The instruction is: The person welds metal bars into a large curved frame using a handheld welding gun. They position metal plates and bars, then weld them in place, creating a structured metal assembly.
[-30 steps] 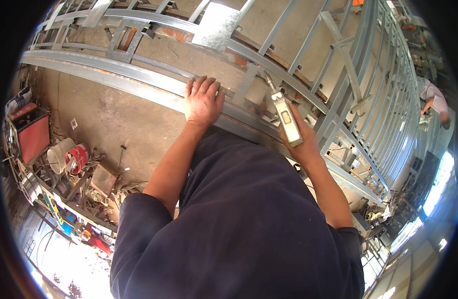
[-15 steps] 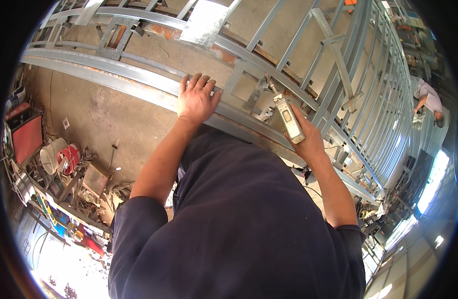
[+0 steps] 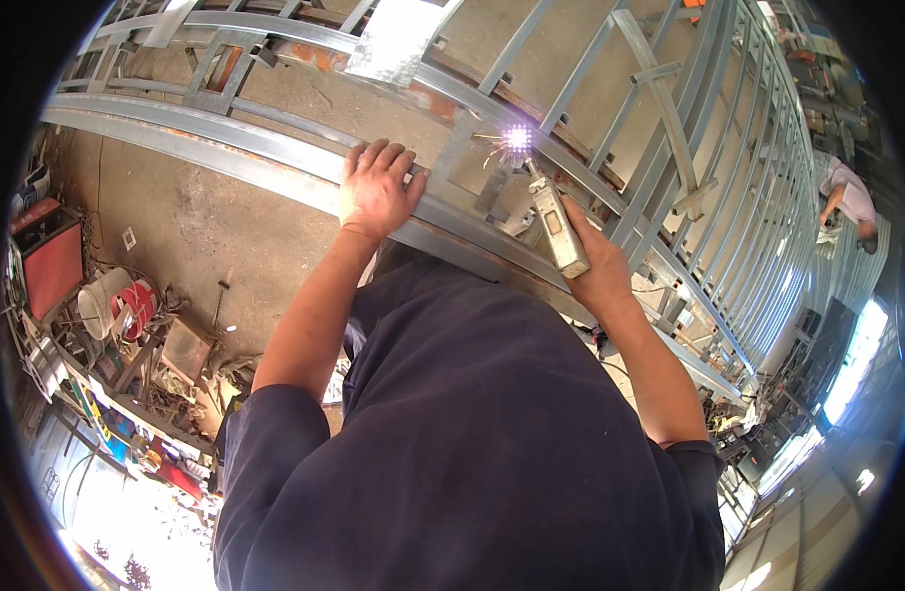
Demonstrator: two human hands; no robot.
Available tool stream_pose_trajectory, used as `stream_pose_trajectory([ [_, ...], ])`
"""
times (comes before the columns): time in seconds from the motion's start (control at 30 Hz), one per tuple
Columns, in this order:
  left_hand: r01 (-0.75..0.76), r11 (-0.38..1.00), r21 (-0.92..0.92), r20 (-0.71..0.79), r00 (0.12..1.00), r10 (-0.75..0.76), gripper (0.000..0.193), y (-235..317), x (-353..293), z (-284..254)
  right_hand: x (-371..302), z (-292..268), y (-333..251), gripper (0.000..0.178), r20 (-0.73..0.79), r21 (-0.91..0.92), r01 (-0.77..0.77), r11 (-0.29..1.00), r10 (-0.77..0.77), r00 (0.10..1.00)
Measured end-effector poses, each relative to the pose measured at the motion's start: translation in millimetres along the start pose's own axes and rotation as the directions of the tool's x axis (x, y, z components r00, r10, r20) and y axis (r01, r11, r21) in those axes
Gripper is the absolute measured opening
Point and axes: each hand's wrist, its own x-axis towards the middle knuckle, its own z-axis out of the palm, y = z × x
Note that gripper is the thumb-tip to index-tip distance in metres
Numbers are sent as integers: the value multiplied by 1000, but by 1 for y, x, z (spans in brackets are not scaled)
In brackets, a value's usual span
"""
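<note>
My right hand (image 3: 600, 258) is wrapped around a boxy, worn, pale welding torch (image 3: 558, 229). A bright violet-white arc (image 3: 516, 139) with sparks burns at its tip, against the far beam of the metal frame (image 3: 580, 169). The glare hides the exact spot under the tip. My left hand (image 3: 377, 189) lies palm down on the near steel rail (image 3: 275, 156), its fingers stretched over the top and holding nothing. Between the near rail and the far beam, a flat grey plate (image 3: 459, 153) sits just left of the arc.
Long rows of galvanized bars (image 3: 758, 197) stretch to the right. A bright sheet (image 3: 398, 39) lies across the frame ahead. To the left stand a red-sided box (image 3: 53, 258), a white bucket (image 3: 100, 303), a red bucket (image 3: 134, 310) and scrap. A co-worker (image 3: 848, 192) bends over at far right.
A bright arc with sparks has appeared at the torch tip. My right hand and the torch have shifted slightly left; the left hand also sits a little farther left in view.
</note>
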Motion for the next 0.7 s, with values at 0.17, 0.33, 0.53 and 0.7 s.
stream_pose_trajectory([
  [0.17, -12, 1000, -13, -35, 999, 12, 40, -3, -1, 4, 0, 4, 4, 96, -46, 2, 16, 1000, -16, 999],
  [0.33, -13, 1000, -20, -35, 999, 12, 40, -2, 0, 2, -1, 3, 4, 94, -47, -6, 17, 1000, -17, 999],
  [0.53, -14, 1000, -17, -30, 999, 13, 40, -2, 0, 0, -2, -1, 2, 92, -36, 12, 21, 1000, -20, 999],
  [0.7, -6, 1000, -21, -30, 1000, 5, 40, -1, 0, 0, -3, -6, 1, 92, 33, 16, -35, 999, 35, 999],
])
